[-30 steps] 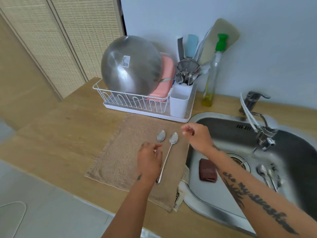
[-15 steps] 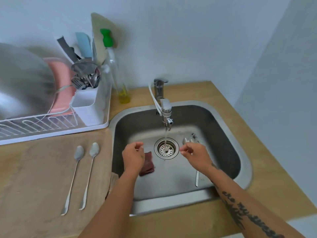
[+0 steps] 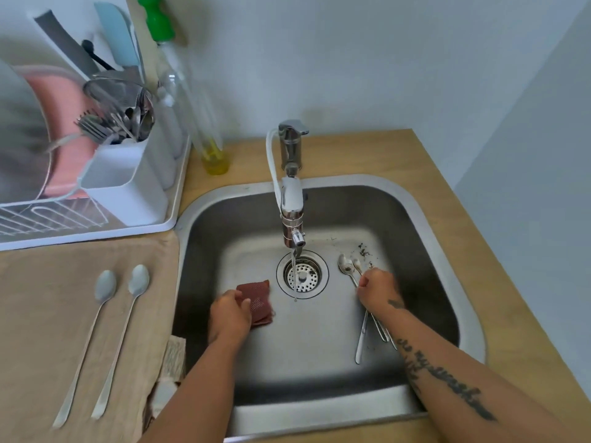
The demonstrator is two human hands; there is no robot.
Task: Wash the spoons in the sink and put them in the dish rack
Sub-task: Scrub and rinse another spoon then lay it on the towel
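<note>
Several dirty spoons [image 3: 347, 266] lie on the right side of the steel sink [image 3: 415, 219] floor, flecked with dark crumbs. My right hand [image 3: 377, 290] is curled down over their handles and grips them. My left hand [image 3: 228, 314] pinches a dark red scrub pad [image 3: 257, 297] on the sink floor, left of the drain [image 3: 302, 274]. A thin stream of water runs from the tap [image 3: 292, 212] into the drain. Two clean long-handled spoons [image 3: 105, 314] lie side by side on the beige towel [image 3: 41, 314] left of the sink. The white dish rack [image 3: 96, 225] stands behind the towel.
The rack holds a white cutlery caddy [image 3: 124, 183] full of forks and utensils, a pink dish and a large steel bowl. A soap bottle [image 3: 211, 148] with a green cap stands between rack and tap. Wooden counter [image 3: 447, 219] surrounds the sink; a wall rises at right.
The view has swung from the towel to the sink. Both hands have dropped to the sink floor: the left has taken hold of the scrub pad, the right has closed over the dirty spoons.
</note>
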